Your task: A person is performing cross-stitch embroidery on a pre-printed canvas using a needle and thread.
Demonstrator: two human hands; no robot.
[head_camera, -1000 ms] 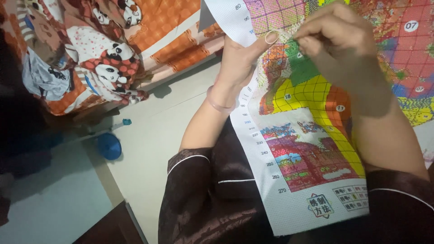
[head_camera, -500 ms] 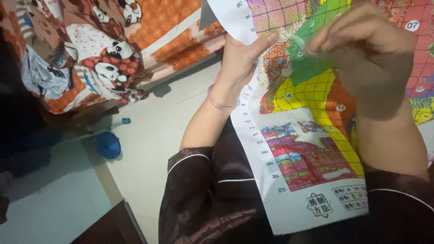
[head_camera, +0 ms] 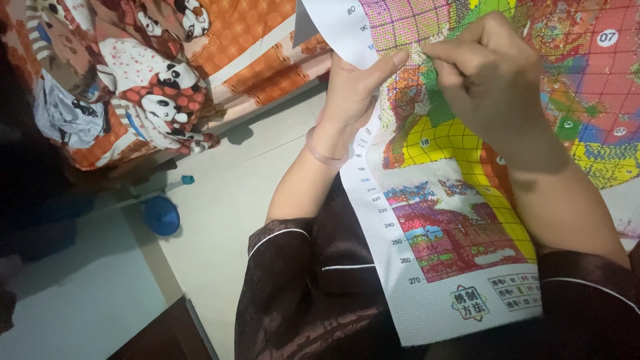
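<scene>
Head view shows the cross-stitch canvas (head_camera: 460, 220) draped over the person's lap, its printed grid in yellow, red and green; since a second ago it sits much as before, while the right hand (head_camera: 490, 80) has shifted slightly toward the canvas's left border; the left hand (head_camera: 353, 90) grips that white border, thumb on top pressing the cloth against the curled fingers beneath; the right hand is curled, fingertips pinched together on the canvas surface, though whether a needle is held I cannot tell; left of the canvas lies open pale floor (head_camera: 220, 220), with a small blue disc (head_camera: 161, 215) well apart; beyond its upper left corner hangs patterned orange bedding (head_camera: 167, 73).
</scene>
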